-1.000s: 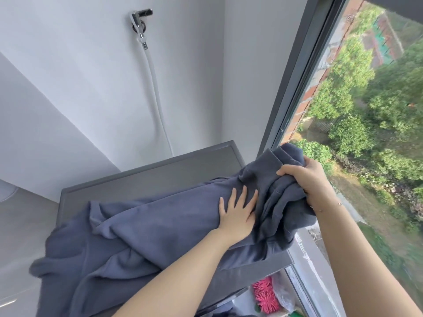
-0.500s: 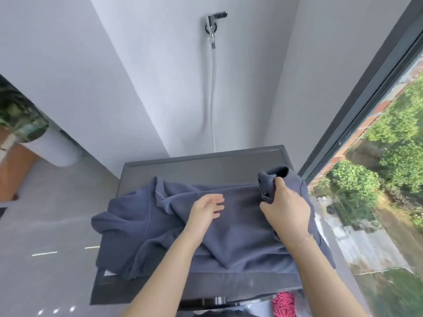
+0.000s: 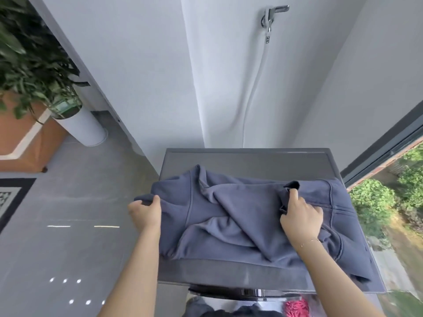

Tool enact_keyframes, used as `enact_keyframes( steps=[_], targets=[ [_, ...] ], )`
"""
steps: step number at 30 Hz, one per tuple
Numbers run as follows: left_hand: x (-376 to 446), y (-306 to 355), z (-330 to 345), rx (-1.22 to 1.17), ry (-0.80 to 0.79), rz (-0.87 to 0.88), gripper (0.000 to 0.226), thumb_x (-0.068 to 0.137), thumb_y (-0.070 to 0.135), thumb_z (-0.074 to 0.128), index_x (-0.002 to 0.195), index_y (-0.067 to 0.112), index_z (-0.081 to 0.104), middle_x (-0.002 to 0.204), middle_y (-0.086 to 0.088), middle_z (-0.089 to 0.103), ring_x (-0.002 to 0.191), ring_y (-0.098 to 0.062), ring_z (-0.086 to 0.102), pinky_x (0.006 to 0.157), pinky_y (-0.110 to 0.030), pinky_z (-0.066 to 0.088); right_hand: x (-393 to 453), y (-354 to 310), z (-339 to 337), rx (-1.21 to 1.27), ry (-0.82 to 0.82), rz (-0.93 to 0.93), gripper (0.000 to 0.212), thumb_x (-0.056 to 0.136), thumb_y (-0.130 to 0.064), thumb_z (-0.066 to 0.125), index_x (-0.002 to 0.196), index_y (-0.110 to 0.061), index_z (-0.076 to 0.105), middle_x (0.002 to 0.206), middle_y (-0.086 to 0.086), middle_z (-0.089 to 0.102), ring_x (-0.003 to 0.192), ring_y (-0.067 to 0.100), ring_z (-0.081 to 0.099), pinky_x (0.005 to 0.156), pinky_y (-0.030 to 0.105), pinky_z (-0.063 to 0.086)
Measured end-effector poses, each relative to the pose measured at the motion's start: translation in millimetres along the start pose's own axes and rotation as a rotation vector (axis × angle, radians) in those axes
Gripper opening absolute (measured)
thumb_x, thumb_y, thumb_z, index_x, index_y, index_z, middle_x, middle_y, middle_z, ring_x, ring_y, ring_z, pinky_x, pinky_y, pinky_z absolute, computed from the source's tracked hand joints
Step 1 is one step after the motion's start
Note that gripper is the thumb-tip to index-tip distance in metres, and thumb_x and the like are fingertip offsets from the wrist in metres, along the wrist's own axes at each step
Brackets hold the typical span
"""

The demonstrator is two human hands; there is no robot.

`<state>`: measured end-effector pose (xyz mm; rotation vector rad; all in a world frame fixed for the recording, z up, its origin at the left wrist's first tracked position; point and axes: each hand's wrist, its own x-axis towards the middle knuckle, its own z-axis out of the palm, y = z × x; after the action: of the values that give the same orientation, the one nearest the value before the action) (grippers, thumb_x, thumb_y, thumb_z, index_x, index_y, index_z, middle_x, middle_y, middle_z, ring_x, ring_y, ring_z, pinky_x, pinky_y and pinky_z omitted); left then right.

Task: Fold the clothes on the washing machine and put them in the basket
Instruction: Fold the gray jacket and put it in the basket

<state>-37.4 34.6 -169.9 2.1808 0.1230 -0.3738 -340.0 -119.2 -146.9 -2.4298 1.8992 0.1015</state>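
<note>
On the dark grey washing machine (image 3: 247, 160) lies a creased slate-blue sweatshirt (image 3: 229, 225), its right edge draping over the side. We grasp its left edge with our left hand (image 3: 146, 210); our right hand (image 3: 301, 215) pinches a raised fold. A tap (image 3: 272, 16) and hose (image 3: 254, 88) hang behind; a potted plant (image 3: 32, 65) stands left. The garment's long axis runs left to right.
</note>
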Motion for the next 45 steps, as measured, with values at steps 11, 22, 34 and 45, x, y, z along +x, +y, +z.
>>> enact_keyframes(
  steps=[11,22,34,45],
  targets=[
    [64.0,-6.4,7.4,-0.296,-0.161,-0.315,0.029,0.095,0.016,0.054,0.116,-0.004,0.054,0.12,-0.019,0.058,0.106,-0.03,0.058,0.086,-0.034,0.049,-5.6,-8.0,6.1,-0.035,0.009,0.071,0.056,0.07,-0.006,0.06,0.125,-0.009,0.05,0.088,0.008,0.068,0.077,0.031,0.065,0.065,0.033,0.027],
    [-47.3,44.5,-2.0,-0.293,-0.371,0.974,0.03,0.092,0.014,0.058,0.12,0.004,0.057,0.141,-0.004,0.048,0.129,-0.008,0.045,0.106,-0.021,0.035,-2.1,-1.0,2.1,0.079,0.025,0.097,0.044,0.078,-0.015,0.058,0.12,-0.012,0.047,0.098,0.009,0.066,0.085,0.032,0.064,0.065,0.033,0.029],
    [-122.4,-17.4,51.3,0.513,-0.939,1.301,0.026,0.075,0.037,0.054,0.097,0.025,0.048,0.149,0.023,0.015,0.142,-0.002,0.016,0.113,-0.034,0.021,-1.3,45.4,-13.8,0.541,0.101,0.349,0.053,0.074,-0.027,0.072,0.116,-0.01,0.045,0.111,0.014,0.055,0.1,0.036,0.055,0.073,0.04,0.047],
    [-201.8,31.4,128.7,0.852,-0.685,1.221,0.064,0.092,0.047,0.051,0.149,0.027,0.029,0.128,-0.002,0.045,0.121,-0.026,0.042,0.102,-0.039,0.036,0.8,97.1,-61.8,1.134,0.098,0.487,0.021,0.077,-0.018,0.072,0.07,-0.006,0.057,0.064,0.011,0.061,0.062,0.028,0.059,0.061,0.038,0.049]
  ],
)
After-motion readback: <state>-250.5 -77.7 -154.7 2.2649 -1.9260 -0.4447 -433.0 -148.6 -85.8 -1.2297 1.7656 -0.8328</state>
